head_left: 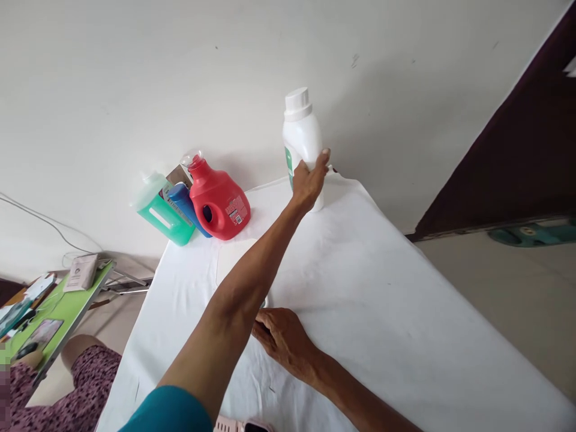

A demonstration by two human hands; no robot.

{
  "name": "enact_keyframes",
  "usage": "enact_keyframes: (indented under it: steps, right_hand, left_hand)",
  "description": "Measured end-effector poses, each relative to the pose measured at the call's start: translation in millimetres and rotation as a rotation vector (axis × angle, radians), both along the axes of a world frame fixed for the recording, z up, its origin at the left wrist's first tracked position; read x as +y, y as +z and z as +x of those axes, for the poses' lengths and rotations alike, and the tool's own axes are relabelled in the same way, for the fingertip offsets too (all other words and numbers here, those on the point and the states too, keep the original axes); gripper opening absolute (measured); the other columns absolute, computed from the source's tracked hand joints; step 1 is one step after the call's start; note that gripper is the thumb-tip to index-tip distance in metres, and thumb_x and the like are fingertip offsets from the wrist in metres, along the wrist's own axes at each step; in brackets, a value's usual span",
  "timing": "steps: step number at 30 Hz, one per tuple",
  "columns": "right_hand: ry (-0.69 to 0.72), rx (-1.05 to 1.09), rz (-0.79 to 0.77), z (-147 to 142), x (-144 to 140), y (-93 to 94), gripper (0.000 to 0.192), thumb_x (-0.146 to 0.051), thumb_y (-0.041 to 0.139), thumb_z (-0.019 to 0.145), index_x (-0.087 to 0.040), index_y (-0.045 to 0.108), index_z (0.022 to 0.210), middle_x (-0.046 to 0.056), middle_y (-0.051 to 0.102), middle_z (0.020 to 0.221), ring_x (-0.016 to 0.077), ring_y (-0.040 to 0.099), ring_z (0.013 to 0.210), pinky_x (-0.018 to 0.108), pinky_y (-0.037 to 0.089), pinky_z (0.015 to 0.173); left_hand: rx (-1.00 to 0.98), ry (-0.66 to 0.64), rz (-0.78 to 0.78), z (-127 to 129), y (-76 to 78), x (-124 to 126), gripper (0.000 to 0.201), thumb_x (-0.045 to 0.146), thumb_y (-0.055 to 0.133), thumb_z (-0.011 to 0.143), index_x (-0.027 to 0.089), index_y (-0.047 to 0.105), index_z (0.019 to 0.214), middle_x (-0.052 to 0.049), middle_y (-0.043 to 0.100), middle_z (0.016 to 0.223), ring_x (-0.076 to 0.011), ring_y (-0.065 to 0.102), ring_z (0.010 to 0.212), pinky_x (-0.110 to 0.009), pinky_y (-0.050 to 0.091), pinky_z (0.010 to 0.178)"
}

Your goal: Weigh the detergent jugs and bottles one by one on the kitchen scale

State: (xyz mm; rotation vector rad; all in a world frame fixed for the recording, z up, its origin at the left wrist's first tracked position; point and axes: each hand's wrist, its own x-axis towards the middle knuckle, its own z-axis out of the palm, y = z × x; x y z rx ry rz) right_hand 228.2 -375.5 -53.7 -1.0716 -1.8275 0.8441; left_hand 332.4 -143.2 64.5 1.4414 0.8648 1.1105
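Nearest the camera, a teal sleeve covered the upper part of the person's left arm, which stretched forward across a table draped in a white cloth. At the far end of that arm, the left hand was wrapped around the lower body of a tall white bottle, fingers and thumb closed on it. That bottle stood upright near the far edge of the table, close to a pale wall, and its white screw cap was on. The right hand rested low on the cloth, well short of the bottle, with its fingers curled downward; they were partly hidden behind the left forearm, so whether they gripped anything could not be told. To the left of the white bottle, at the table's far left corner, three more containers were grouped together and leaning: a red jug with a handle hole, a blue bottle just behind it, and a green bottle with a pale cap. Beside the table on the left stood a lower green table carrying small items, and part of another person in patterned purple clothing showed beneath it. A dark door filled the right side.
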Motion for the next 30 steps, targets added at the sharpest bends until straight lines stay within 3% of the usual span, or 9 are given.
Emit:
enact_keyframes:
  steps: [5,10,14,18,24,30]
  right_hand:
    - [-0.058,0.012,0.000,-4,0,-2.6,0.041,-0.034,0.043,0.102,-0.020,0.026,0.067,-0.005,0.026,0.058,0.0098,0.023,0.054,0.030,0.017,0.057]
    - [-0.035,0.013,-0.061,-3,1,-2.5,0.044,-0.031,0.048,0.101,-0.019,0.028,0.063,-0.005,0.030,0.056,0.0088,0.025,0.052,0.029,0.019,0.057]
    - [-0.046,0.020,-0.073,-3,2,-2.6,0.045,-0.031,0.049,0.099,-0.018,0.028,0.062,-0.005,0.031,0.055,0.0086,0.028,0.051,0.029,0.019,0.056]
    - [-0.032,0.046,-0.083,-2,2,-1.6,0.044,-0.031,0.049,0.099,-0.019,0.027,0.062,-0.005,0.031,0.055,0.0089,0.029,0.052,0.028,0.020,0.056]
    - [-0.021,0.048,-0.083,-1,2,-2.3,0.045,-0.036,0.047,0.100,-0.019,0.028,0.063,-0.005,0.032,0.055,0.0094,0.030,0.053,0.028,0.021,0.057]
    - [-0.026,0.002,-0.034,-1,2,-2.0,0.046,-0.038,0.044,0.102,-0.020,0.026,0.064,-0.004,0.032,0.056,0.0097,0.029,0.053,0.028,0.021,0.055]
  left_hand:
    - [0.041,0.201,0.011,-28,4.1,-19,0.049,0.064,0.069,0.083,0.019,0.056,0.066,-0.003,0.056,0.064,-0.0180,0.061,0.072,-0.036,0.052,0.076]
    - [-0.101,0.291,0.003,-61,14.7,-52,0.046,0.056,0.083,0.070,0.017,0.059,0.067,-0.003,0.056,0.065,-0.0164,0.060,0.067,-0.032,0.049,0.063]
    - [-0.105,0.332,0.009,-84,19.8,-71,0.051,0.056,0.084,0.069,0.020,0.050,0.059,0.003,0.041,0.054,-0.0108,0.046,0.053,-0.029,0.041,0.054]
    - [-0.129,0.319,0.026,-109,29.5,-86,0.057,0.060,0.080,0.072,0.021,0.042,0.055,0.004,0.033,0.052,-0.0092,0.037,0.048,-0.029,0.037,0.052]
    - [-0.237,0.322,0.099,-159,57.7,-107,0.064,0.061,0.080,0.071,0.022,0.032,0.055,0.006,0.024,0.052,-0.0064,0.026,0.044,-0.026,0.022,0.044]
    - [-0.146,0.489,0.148,-218,63.6,-120,0.065,0.067,0.076,0.071,0.022,0.032,0.056,0.007,0.023,0.048,-0.0063,0.027,0.044,-0.026,0.030,0.045]
